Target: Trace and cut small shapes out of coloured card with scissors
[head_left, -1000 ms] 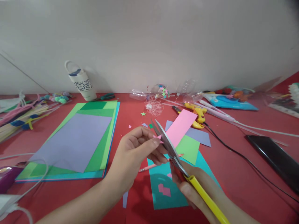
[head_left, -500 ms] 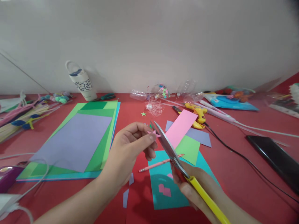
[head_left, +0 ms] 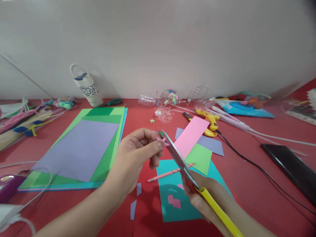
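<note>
Between thumb and fingertips, my left hand (head_left: 139, 151) pinches a small pink paper star (head_left: 163, 141). My right hand (head_left: 206, 194) is closed round yellow-handled scissors (head_left: 179, 158), whose blades point up and to the left and sit right at the star's edge. Below the hands lies a teal paper sheet (head_left: 182, 212) with several pink paper scraps (head_left: 176, 203) on it. A pink pencil (head_left: 163, 175) rests partly across that sheet. Behind the blades are a pink paper strip (head_left: 191, 136) and a light green paper piece (head_left: 201, 157). A green star (head_left: 152, 120) lies farther back on the red table.
Stacked coloured paper (head_left: 79, 148) covers the left, with a white tumbler (head_left: 89, 90) behind it. At the right are a yellow glue gun (head_left: 208, 118), its black cable and a black phone (head_left: 291, 168). Clear plastic pieces (head_left: 146, 100) and a star-covered ball (head_left: 172, 95) stand near the wall.
My left hand has shifted slightly left with the pink star, uncovering more of the pencil and a purple scrap. The star's angle at the blades has changed. The scissors stay nearly in place.
</note>
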Demonstrator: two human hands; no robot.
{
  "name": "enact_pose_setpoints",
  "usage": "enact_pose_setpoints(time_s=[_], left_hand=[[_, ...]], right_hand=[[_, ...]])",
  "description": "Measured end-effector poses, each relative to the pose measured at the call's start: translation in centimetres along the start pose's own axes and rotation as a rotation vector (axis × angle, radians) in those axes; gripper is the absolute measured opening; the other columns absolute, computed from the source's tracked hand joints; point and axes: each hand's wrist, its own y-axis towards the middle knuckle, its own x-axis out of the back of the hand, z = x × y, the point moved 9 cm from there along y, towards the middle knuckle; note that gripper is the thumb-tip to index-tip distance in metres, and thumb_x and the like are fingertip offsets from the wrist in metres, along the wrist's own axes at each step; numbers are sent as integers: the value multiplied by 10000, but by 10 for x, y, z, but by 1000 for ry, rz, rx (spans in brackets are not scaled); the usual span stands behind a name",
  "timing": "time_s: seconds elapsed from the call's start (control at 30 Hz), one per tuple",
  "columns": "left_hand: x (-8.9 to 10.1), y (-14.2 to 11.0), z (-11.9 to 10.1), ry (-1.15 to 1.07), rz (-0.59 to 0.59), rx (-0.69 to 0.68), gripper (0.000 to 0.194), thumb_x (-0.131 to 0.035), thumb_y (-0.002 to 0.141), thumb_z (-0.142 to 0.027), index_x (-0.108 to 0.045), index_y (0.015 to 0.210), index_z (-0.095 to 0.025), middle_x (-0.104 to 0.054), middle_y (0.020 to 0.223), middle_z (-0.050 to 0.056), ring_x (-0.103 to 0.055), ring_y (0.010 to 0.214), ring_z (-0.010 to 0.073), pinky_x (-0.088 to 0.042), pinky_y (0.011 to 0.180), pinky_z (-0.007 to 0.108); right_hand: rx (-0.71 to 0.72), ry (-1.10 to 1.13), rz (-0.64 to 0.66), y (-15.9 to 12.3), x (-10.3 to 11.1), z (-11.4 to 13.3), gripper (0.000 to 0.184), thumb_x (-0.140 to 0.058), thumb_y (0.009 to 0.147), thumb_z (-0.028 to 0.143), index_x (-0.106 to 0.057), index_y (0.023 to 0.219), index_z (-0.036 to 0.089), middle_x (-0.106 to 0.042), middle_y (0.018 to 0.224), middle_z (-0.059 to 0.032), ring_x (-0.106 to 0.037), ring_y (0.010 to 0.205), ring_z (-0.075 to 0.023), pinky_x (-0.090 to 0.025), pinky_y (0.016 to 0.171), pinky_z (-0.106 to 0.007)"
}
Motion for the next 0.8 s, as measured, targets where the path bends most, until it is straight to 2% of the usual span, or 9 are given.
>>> enact_pose_setpoints(time_s=[0.07,0.17,0.27,0.4,0.5,0.67,0.8], left_hand=[[0,0,0,-4,-5,10,110,-690,705,-162,-593,654,-159,-578,497,-49,-483,384,30,-370,384,117],[-1,1,3,-23,1,28,113,-685,712,-157,-588,654,-159,-577,494,-52,-475,379,28,-371,386,118],[-3,1,7,-53,22,53,109,-668,738,-180,-586,670,-162,-597,516,-41,-496,390,39,-391,402,132],[-8,-2,14,-80,61,91,121,-655,762,-205,-593,669,-156,-620,546,-22,-532,409,56,-411,415,149],[-11,-4,16,-92,76,96,129,-666,761,-197,-590,667,-153,-623,540,-22,-536,403,58,-418,413,149],[-9,-3,14,-87,59,78,117,-669,756,-180,-588,676,-154,-623,540,-27,-534,404,55,-413,408,143],[-7,-1,11,-86,48,56,102,-673,747,-169,-604,674,-156,-616,527,-36,-522,402,45,-404,406,132]], right_hand=[[-18,24,13,1,-2,-1,509,-455,773,728,-514,678,231,-386,518,47,-402,454,-125,-530,591,-329],[-12,-1,34,1,-7,1,510,-501,726,745,-488,665,239,-368,507,53,-373,442,-124,-514,559,-326],[17,-73,50,-1,-11,12,515,-561,679,743,-464,672,237,-383,519,51,-377,451,-122,-489,521,-301],[44,-101,47,-7,-10,31,509,-543,715,725,-445,663,228,-421,562,30,-402,486,-124,-456,512,-275],[51,-108,42,-9,-8,36,519,-539,709,736,-448,671,227,-433,574,24,-406,495,-127,-436,494,-266],[22,-80,23,-2,-6,12,512,-572,681,734,-465,667,234,-379,520,52,-388,462,-124,-448,480,-274],[30,-20,0,1,-2,-4,506,-528,716,738,-505,680,234,-356,494,63,-387,428,-123,-450,453,-279]])
